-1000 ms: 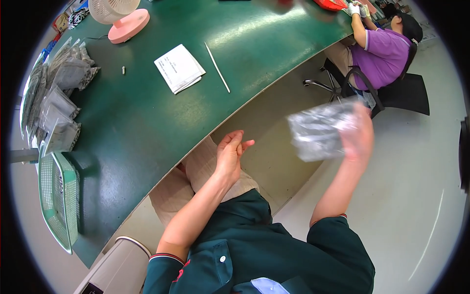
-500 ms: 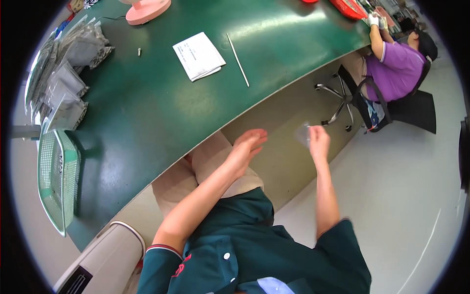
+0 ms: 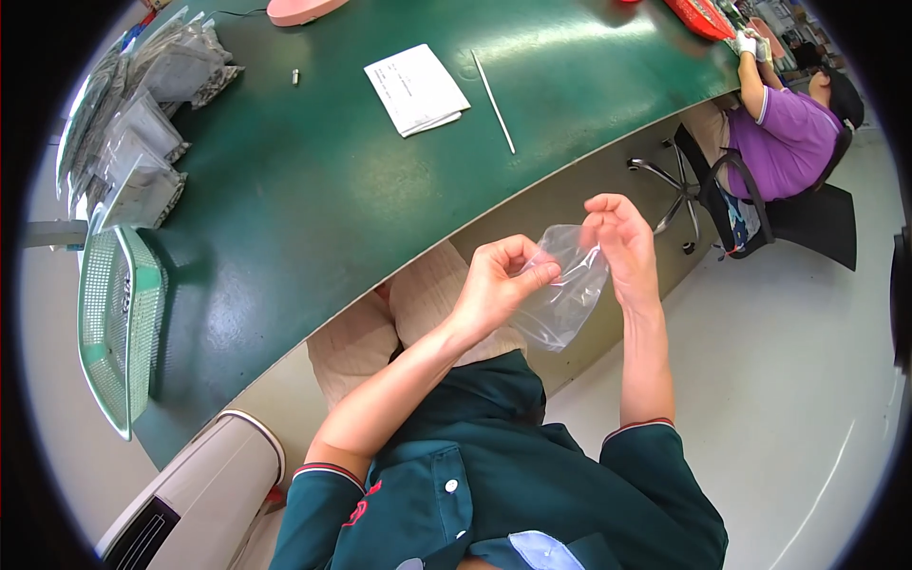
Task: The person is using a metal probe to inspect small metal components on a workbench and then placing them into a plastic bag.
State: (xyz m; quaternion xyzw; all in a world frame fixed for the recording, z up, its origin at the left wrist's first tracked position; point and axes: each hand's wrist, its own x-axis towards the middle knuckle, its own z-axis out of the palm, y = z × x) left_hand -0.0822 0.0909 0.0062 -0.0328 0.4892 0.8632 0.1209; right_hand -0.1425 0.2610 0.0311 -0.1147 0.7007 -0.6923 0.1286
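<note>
Over the gap in front of the table edge hangs a clear plastic bag point(image 3: 560, 309), flat and see-through, with nothing visible inside. Thumb and fingers of my left hand point(image 3: 503, 280) pinch its left edge near the top. My right hand point(image 3: 625, 249) is at the bag's upper right edge, its upper fingers bent. Blur smears the fingertips there, so whether they grip the plastic or only touch it is unclear.
On the green table point(image 3: 313, 190) lie folded white paper point(image 3: 415, 90), a thin white stick point(image 3: 494, 103) and a small metallic cylinder point(image 3: 295, 77). Filled bags point(image 3: 142, 142) crowd the left side above a green basket point(image 3: 147, 313). A person in purple point(image 3: 793, 138) sits far right.
My left hand has come across and taken hold of the bag, which only my right hand held before. The right hand has risen slightly, and the bag now hangs between both hands.
</note>
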